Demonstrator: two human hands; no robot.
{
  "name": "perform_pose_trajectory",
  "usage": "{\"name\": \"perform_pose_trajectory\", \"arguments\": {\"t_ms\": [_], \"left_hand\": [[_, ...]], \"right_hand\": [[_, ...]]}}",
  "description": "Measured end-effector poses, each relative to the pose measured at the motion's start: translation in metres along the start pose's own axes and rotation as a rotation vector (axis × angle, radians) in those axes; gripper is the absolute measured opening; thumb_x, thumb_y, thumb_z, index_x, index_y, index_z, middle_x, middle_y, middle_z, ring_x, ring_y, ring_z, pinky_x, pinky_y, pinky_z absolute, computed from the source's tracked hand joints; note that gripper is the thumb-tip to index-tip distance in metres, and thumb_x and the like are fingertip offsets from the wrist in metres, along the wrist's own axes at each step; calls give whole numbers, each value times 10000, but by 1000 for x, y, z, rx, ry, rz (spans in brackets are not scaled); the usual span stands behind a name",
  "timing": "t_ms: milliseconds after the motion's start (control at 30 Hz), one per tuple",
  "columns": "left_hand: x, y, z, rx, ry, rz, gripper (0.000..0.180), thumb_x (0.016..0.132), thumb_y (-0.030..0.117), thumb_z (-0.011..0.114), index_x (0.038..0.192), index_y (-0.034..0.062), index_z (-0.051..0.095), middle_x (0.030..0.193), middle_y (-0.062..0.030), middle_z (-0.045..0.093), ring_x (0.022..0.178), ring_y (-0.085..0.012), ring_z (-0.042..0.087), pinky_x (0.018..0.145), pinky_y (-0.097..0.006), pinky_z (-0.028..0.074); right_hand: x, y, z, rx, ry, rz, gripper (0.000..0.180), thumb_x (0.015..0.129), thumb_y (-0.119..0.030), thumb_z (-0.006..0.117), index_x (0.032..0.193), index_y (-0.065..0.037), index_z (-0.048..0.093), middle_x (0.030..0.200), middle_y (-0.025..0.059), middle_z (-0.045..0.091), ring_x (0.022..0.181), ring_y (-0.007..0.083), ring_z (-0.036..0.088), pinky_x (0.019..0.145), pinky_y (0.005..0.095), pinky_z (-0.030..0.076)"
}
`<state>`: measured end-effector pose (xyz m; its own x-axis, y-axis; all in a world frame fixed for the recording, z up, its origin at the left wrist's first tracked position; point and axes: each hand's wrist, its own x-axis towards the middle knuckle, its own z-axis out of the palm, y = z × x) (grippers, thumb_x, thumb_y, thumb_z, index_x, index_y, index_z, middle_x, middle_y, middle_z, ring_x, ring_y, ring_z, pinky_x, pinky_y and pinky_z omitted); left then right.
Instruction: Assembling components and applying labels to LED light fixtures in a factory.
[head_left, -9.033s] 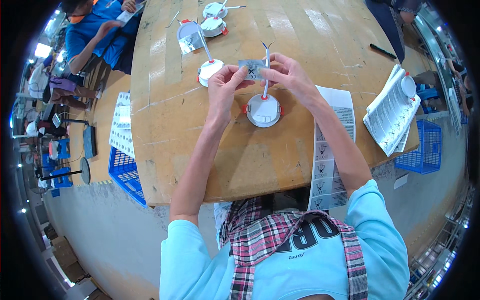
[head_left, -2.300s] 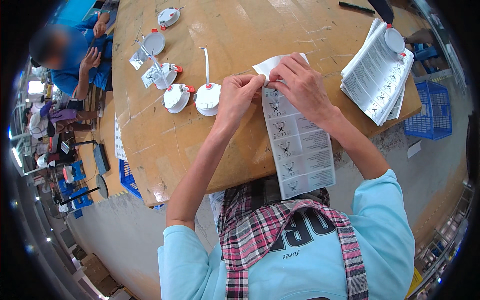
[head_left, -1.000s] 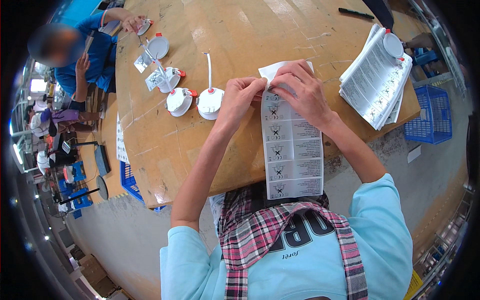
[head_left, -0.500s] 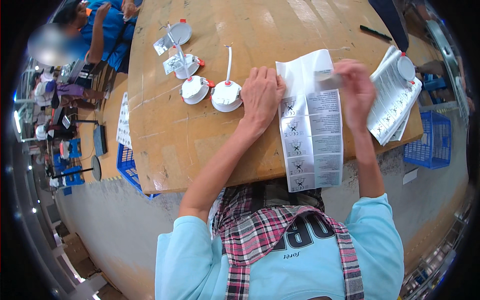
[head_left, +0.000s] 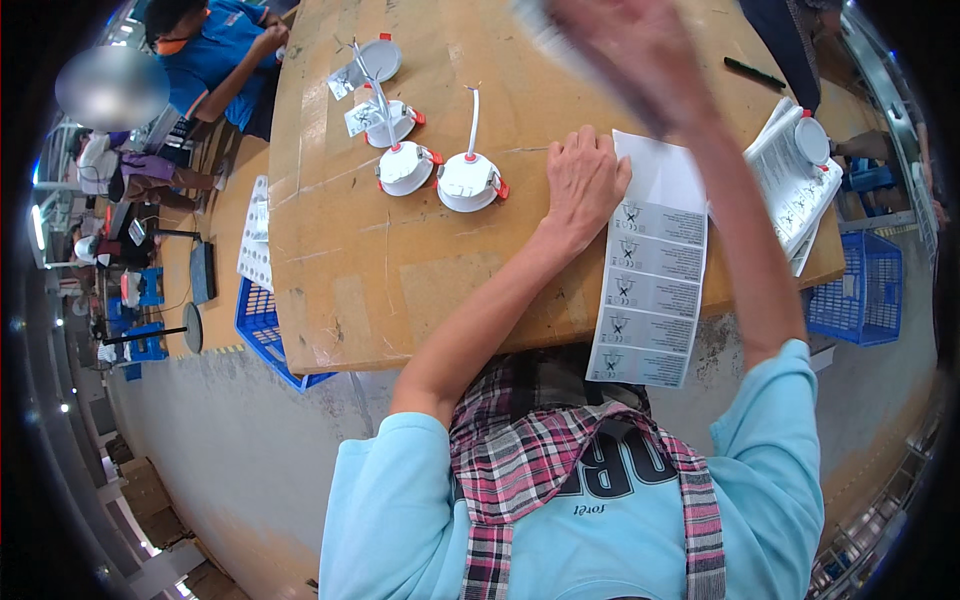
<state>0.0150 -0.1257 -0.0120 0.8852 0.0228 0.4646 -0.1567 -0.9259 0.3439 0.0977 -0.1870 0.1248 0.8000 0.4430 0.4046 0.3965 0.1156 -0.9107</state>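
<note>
The label sheet (head_left: 650, 260) lay on the table (head_left: 420, 300) to the right of the white lamps (head_left: 468, 188), its long axis running toward the wearer and tilted slightly, the blank end pointing away and to the right, the printed end hanging past the near edge. The left hand (head_left: 583, 180) rested with fingers side by side and lightly bent, thumb over the sheet's left margin. The right hand (head_left: 645, 60) was raised beyond the blank end, too blurred to tell whether its fingers pinched or spread.
</note>
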Motion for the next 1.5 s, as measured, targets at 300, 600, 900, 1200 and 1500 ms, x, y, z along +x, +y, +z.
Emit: {"name": "perform_pose_trajectory", "arguments": {"t_ms": [300, 600, 900, 1200, 1500], "left_hand": [[-47, -62, -106, -108, 30, 22, 247, 750, 141, 666, 955, 29, 587, 1046, -130, 540, 970, -291, 526, 849, -406, 396], [-77, -81, -117, -80, 0, -97, 422, 754, 144, 684, 1125, 42, 511, 1186, -146, 468, 1113, -294, 455, 929, -374, 347], [-30, -105, -116, -1026, 12, -590, 235, 831, 222, 659, 891, -5, 645, 699, 35, 604, 628, -17, 456, 607, -207, 362], [-41, -100, -122, -1037, 61, -695, 372, 808, 206, 683, 1095, -1, 568, 968, -60, 595, 869, -140, 523, 795, -294, 412], [-106, -89, -120, -131, -151, -339, 908, 681, 291, 771, 1336, -72, 257, 1150, -201, 440, 1112, -306, 414, 938, -396, 317]], "right_hand": [[-22, 108, 49, 233, -51, 166, 234, 857, -135, 618, 1052, -14, 574, 867, 33, 616, 821, 88, 592, 736, 209, 476], [-21, 97, 62, 31, -224, 96, 227, 833, -132, 632, 1036, -43, 580, 799, 3, 580, 765, 86, 565, 749, 244, 469], [-29, 76, 81, -73, -376, -57, 296, 821, -211, 655, 1056, -46, 582, 882, 57, 611, 818, 137, 575, 800, 298, 479], [-32, 81, 66, -50, -346, 353, 332, 814, -282, 668, 967, 11, 639, 789, 42, 619, 747, 109, 566, 680, 244, 448], [-33, 86, 62, -40, -231, 497, 239, 776, -241, 688, 844, -12, 686, 697, 14, 601, 646, 75, 505, 595, 221, 386]]}}
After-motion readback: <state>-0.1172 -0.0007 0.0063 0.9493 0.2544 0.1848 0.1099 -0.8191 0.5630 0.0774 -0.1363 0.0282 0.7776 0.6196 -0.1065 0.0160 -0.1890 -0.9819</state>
